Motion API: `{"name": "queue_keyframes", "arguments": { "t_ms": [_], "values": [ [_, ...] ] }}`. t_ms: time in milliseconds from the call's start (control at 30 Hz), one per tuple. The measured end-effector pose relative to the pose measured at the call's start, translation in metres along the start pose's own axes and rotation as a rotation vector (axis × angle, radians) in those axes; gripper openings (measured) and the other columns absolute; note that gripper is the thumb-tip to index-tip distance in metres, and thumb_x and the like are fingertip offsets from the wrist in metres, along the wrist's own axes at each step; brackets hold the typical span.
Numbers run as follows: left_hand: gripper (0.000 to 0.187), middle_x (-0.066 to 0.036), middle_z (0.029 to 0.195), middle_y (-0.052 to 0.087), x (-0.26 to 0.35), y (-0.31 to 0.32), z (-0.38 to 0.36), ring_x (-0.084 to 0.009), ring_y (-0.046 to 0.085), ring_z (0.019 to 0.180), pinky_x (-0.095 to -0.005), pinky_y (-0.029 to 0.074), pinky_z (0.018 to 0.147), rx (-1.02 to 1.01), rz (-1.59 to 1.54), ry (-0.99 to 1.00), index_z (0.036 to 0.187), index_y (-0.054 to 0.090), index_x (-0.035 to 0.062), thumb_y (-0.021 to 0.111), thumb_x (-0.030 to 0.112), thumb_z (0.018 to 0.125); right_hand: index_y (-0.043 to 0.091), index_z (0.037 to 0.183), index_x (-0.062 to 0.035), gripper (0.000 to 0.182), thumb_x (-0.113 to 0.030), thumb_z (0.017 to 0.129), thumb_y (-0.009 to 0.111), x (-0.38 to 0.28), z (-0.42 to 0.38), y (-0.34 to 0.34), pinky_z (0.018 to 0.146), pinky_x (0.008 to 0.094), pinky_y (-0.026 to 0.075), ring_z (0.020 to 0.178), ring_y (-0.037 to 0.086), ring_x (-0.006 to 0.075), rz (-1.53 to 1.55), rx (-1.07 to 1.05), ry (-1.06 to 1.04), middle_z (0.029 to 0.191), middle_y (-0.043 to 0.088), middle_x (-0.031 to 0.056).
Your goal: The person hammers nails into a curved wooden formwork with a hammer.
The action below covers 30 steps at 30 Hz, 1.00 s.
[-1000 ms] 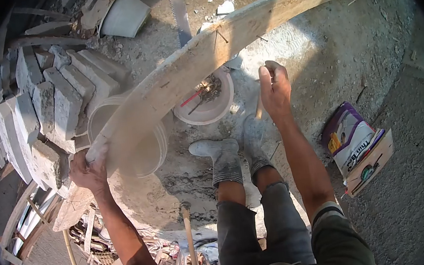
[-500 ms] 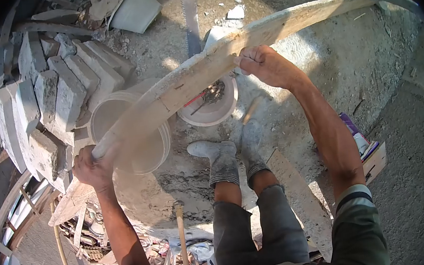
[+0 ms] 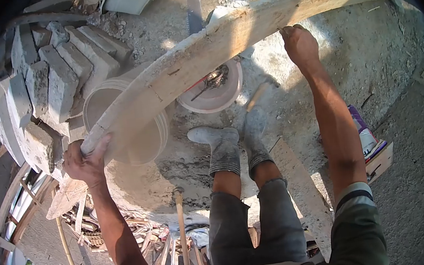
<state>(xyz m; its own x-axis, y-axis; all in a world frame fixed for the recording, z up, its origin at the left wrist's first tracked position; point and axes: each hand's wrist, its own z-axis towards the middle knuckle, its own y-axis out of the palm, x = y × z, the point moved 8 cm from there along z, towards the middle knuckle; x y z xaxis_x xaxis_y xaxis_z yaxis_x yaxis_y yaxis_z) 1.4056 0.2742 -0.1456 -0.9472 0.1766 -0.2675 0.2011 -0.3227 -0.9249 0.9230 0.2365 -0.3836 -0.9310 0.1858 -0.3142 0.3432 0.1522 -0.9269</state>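
A long wooden board (image 3: 188,64) dusted with pale powder runs slantwise from lower left to upper right. My left hand (image 3: 88,159) is wrapped round its lower left end, with the thumb on its face. At the board's lower edge, right of centre, my right hand (image 3: 298,41) is closed; whether its fingertips grip the edge or something small is hard to tell. Beneath the board stand a large round bucket (image 3: 158,138), partly hidden, and a shallow basin (image 3: 226,97) holding dark bits and a red-handled tool.
Stacked concrete slabs (image 3: 66,89) fill the left side. A saw blade (image 3: 193,6) lies beyond the board. Near my boots (image 3: 224,149) are a hammer (image 3: 257,96) and a long-handled tool (image 3: 183,230). Wood scraps (image 3: 145,234) lie lower left, and a box (image 3: 379,158) sits at right.
My right hand has moved right and slightly up along the board's lower edge. The board's right part sits higher in view, and my left hand is slightly further left.
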Motion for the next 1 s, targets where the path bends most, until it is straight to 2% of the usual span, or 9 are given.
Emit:
{"name": "queue_keyframes", "arguments": {
  "t_ms": [233, 333, 533, 600, 633, 767, 867, 967, 1000],
  "values": [
    [0.042, 0.002, 0.058, 0.050, 0.006, -0.007, -0.006, -0.0206, 0.052, 0.058, -0.0352, 0.035, 0.055, -0.028, 0.003, -0.043, 0.064, 0.056, 0.0161, 0.082, 0.045, 0.047, 0.058, 0.087, -0.0036, 0.031, -0.030, 0.096, 0.043, 0.008, 0.010, 0.007, 0.069, 0.0496, 0.048, 0.078, 0.061, 0.0401, -0.107, -0.142, -0.340, 0.085, 0.064, 0.0190],
    [0.043, 0.002, 0.058, 0.050, 0.006, -0.007, -0.007, -0.0204, 0.052, 0.058, -0.0351, 0.035, 0.055, -0.030, 0.005, -0.066, 0.063, 0.055, 0.0161, 0.083, 0.045, 0.046, 0.058, 0.088, -0.0044, 0.032, -0.031, 0.096, 0.043, 0.010, -0.006, 0.019, 0.069, 0.0493, 0.048, 0.079, 0.060, 0.0407, -0.002, -0.026, -0.086, 0.086, 0.063, 0.0191],
    [0.061, -0.002, 0.055, 0.047, 0.001, 0.004, -0.002, -0.0220, 0.049, 0.053, -0.0362, 0.037, 0.050, -0.085, 0.045, -0.061, 0.063, 0.054, 0.0136, 0.080, 0.066, 0.045, 0.057, 0.085, -0.0020, 0.031, -0.029, 0.095, 0.046, 0.018, -0.001, 0.013, 0.065, 0.0487, 0.047, 0.078, 0.059, 0.0435, -0.003, -0.138, -0.128, 0.082, 0.062, 0.0223],
    [0.061, -0.003, 0.054, 0.048, -0.001, 0.003, 0.002, -0.0226, 0.049, 0.052, -0.0356, 0.039, 0.049, -0.004, -0.019, -0.010, 0.062, 0.053, 0.0128, 0.081, 0.065, 0.045, 0.056, 0.082, -0.0007, 0.033, -0.029, 0.095, 0.046, 0.020, -0.003, 0.019, 0.062, 0.0445, 0.047, 0.069, 0.060, 0.0374, 0.075, -0.118, -0.154, 0.075, 0.060, 0.0202],
    [0.062, -0.004, 0.053, 0.048, -0.001, 0.002, 0.004, -0.0237, 0.050, 0.050, -0.0356, 0.040, 0.047, 0.008, -0.032, 0.008, 0.061, 0.053, 0.0118, 0.081, 0.064, 0.045, 0.054, 0.079, 0.0007, 0.035, -0.030, 0.095, 0.047, 0.026, 0.000, 0.024, 0.061, 0.0389, 0.046, 0.061, 0.056, 0.0264, 0.216, -0.194, -0.118, 0.068, 0.055, 0.0157],
    [0.064, -0.004, 0.051, 0.047, -0.006, 0.008, 0.012, -0.0227, 0.046, 0.046, -0.0353, 0.039, 0.046, -0.036, -0.128, -0.021, 0.060, 0.053, 0.0092, 0.082, 0.065, 0.045, 0.052, 0.077, 0.0015, 0.036, -0.030, 0.094, 0.048, 0.041, -0.007, 0.032, 0.061, 0.0350, 0.046, 0.061, 0.050, 0.0183, 0.424, -0.344, 0.148, 0.064, 0.048, 0.0123],
    [0.067, -0.006, 0.050, 0.049, -0.018, 0.021, 0.010, -0.0213, 0.042, 0.044, -0.0353, 0.038, 0.045, -0.220, -0.242, -0.186, 0.058, 0.052, 0.0064, 0.082, 0.064, 0.045, 0.054, 0.078, 0.0036, 0.037, -0.030, 0.093, 0.049, 0.041, -0.008, 0.039, 0.064, 0.0370, 0.046, 0.063, 0.052, 0.0218, 0.288, -0.396, 0.132, 0.066, 0.053, 0.0149],
    [0.067, -0.005, 0.051, 0.049, -0.031, 0.044, -0.004, -0.0186, 0.040, 0.044, -0.0333, 0.037, 0.046, -0.504, -0.236, -0.373, 0.059, 0.051, 0.0041, 0.083, 0.062, 0.048, 0.060, 0.089, 0.0055, 0.038, -0.030, 0.091, 0.048, 0.023, -0.021, 0.009, 0.072, 0.0442, 0.047, 0.078, 0.061, 0.0413, 0.253, -0.428, 0.005, 0.083, 0.063, 0.0250],
    [0.064, -0.005, 0.051, 0.049, -0.035, 0.057, -0.014, -0.0184, 0.041, 0.045, -0.0333, 0.038, 0.047, -0.557, -0.257, -0.421, 0.061, 0.054, 0.0037, 0.084, 0.060, 0.050, 0.060, 0.089, 0.0055, 0.038, -0.030, 0.091, 0.048, 0.018, -0.026, 0.005, 0.072, 0.0442, 0.047, 0.078, 0.061, 0.0413, 0.246, -0.427, -0.009, 0.083, 0.063, 0.0250]
  ]
}}
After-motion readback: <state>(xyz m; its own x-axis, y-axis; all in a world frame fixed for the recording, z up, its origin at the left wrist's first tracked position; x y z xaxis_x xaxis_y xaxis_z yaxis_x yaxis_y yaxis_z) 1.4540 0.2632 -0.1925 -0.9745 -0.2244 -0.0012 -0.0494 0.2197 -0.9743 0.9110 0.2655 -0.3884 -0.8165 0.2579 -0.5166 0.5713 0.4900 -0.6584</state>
